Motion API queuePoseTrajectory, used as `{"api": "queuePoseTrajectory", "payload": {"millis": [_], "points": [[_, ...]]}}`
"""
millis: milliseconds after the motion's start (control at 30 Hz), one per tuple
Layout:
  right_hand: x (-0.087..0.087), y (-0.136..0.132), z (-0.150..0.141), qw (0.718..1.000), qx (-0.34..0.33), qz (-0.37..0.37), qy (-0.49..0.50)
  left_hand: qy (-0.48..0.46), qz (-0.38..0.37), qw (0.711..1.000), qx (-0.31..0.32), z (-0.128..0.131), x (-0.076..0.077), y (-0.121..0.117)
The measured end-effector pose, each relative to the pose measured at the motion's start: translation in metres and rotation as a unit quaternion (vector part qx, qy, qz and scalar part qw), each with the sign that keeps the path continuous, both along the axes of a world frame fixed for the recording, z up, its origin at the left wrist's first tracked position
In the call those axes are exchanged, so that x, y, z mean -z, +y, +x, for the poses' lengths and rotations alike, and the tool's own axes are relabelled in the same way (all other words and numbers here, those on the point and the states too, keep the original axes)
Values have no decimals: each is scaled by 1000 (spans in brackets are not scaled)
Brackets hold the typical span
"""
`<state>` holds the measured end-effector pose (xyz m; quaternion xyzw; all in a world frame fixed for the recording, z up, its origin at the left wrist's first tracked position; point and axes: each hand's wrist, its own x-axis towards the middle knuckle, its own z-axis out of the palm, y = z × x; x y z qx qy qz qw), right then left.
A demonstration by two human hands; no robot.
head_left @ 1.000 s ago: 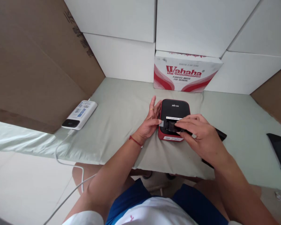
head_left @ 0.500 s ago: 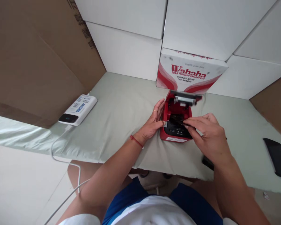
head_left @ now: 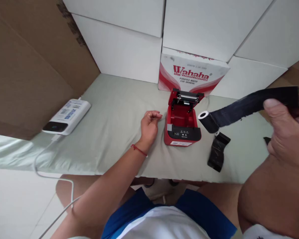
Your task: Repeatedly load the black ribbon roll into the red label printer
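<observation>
A small red printer [head_left: 183, 139] stands on the cloth, its black-edged lid [head_left: 188, 98] raised and its red inner bay visible. Just left of it, my left hand [head_left: 150, 127] rests on the cloth, holding nothing, its fingers loosely bent and apart from the printer. At the right, my right hand [head_left: 289, 129] grips the free end of a long black strip of a paper roll [head_left: 208, 122]. The strip slants down to the roll, which has a white core. Below the roll lies a second, smaller roll with a black strip [head_left: 218, 151] on the cloth.
A white power bank [head_left: 67, 118] with a white cable [head_left: 48, 176] lies at the left. Behind the printer a Wahaha carton [head_left: 191, 71] leans against white boxes [head_left: 117, 49]. A large brown cardboard panel [head_left: 32, 66] stands on the left. A dark object [head_left: 266, 140] shows partly behind my right hand.
My right hand has moved from the printer's bay to the right and now holds the black strip stretched from the roll. My left hand has let go of the printer's side and shifted left.
</observation>
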<state>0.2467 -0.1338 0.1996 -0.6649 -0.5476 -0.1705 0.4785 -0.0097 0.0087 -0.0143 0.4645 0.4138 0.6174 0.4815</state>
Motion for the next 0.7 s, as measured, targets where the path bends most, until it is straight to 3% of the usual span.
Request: {"api": "queuePoseTrajectory", "payload": {"millis": [133, 267, 333, 400, 467, 533, 600, 633, 700], "points": [[10, 0, 15, 993, -9, -116, -27, 0, 6, 998, -63, 0, -9, -3], [53, -9, 17, 981, -114, -106, -116, 46, -51, 991, -116, -6, -17, -3], [76, -24, 18, 958, -201, -164, -120, 85, -68, 984, -137, -9, -20, -2], [95, -43, 23, 916, -295, -261, -73, 115, -69, 981, -138, -11, -24, -2], [107, -59, 35, 883, -323, -339, -1, 136, -72, 981, -122, -10, -28, -3], [113, -67, 52, 905, -225, -354, 67, 149, -83, 979, -111, -7, -33, -5], [117, -63, 72, 939, -50, -328, 85, 154, -91, 979, -101, -5, -37, -7], [119, -58, 80, 943, 29, -326, 66, 153, -94, 979, -95, -4, -38, -7], [122, -41, 90, 923, 127, -362, 2, 148, -99, 980, -83, -3, -39, -8]]}}
